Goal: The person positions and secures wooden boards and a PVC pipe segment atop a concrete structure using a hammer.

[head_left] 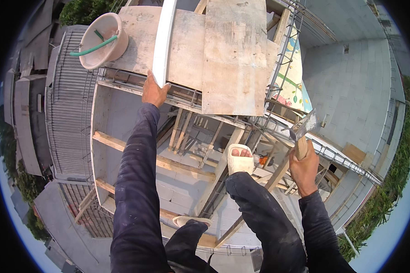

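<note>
My left hand (155, 93) is closed on the near end of a long white strip (165, 43), which runs away from me over the plywood sheets (234, 59). My right hand (304, 167) grips a hammer (304, 125) by its wooden handle, with the metal head raised above the fist. The hammer is held apart from the strip, over the right side of the framework. Below my arms, one foot in a pale sandal (240, 159) rests on a beam, and the other sandal (191, 220) is nearer and further left.
A pale plastic tub (105, 41) with a green hose (93, 47) sits at the far left of the plywood. Timber crosspieces (185, 167) span deep openings beneath me. Steel rebar (282, 63) lines the plywood's right edge, beside a patterned sheet (292, 75). A grey block wall (346, 86) stands right.
</note>
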`<state>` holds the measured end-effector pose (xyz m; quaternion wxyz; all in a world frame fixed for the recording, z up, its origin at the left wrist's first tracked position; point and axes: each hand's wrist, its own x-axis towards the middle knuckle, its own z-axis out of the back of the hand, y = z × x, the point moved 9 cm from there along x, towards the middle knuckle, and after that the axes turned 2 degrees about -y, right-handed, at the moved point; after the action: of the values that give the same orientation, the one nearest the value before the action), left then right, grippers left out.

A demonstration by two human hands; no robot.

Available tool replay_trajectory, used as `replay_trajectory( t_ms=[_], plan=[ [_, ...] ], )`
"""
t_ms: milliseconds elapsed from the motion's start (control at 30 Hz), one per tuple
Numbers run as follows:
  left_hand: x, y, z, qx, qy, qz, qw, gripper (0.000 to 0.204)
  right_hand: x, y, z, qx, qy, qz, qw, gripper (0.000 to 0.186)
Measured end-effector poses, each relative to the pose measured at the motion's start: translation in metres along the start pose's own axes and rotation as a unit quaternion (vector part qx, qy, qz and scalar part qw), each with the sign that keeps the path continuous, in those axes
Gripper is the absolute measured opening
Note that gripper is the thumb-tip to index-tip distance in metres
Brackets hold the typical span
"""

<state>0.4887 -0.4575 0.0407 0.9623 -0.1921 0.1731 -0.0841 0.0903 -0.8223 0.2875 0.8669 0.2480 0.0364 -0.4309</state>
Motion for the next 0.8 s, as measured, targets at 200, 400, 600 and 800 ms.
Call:
replay_trajectory(
  t_ms=[200,400,600,800],
  plan=[
    [0.016,0.006,-0.004,0.034,0.003,0.010,0.999,0.091,0.002,-0.010,-0.001,0.046,0.005,-0.013,0.999,0.021],
    [-0.046,0.011,-0.017,-0.183,0.038,0.092,0.978,0.093,0.001,0.000,-0.002,0.039,0.005,-0.013,0.999,0.020],
    [-0.082,-0.024,-0.072,-0.348,0.113,0.196,0.910,0.080,-0.002,-0.009,0.002,0.037,0.005,-0.027,0.999,0.021],
    [-0.072,-0.017,-0.080,-0.333,0.060,0.255,0.906,0.084,0.005,-0.006,-0.002,0.014,0.039,-0.024,0.999,0.025]
  ],
)
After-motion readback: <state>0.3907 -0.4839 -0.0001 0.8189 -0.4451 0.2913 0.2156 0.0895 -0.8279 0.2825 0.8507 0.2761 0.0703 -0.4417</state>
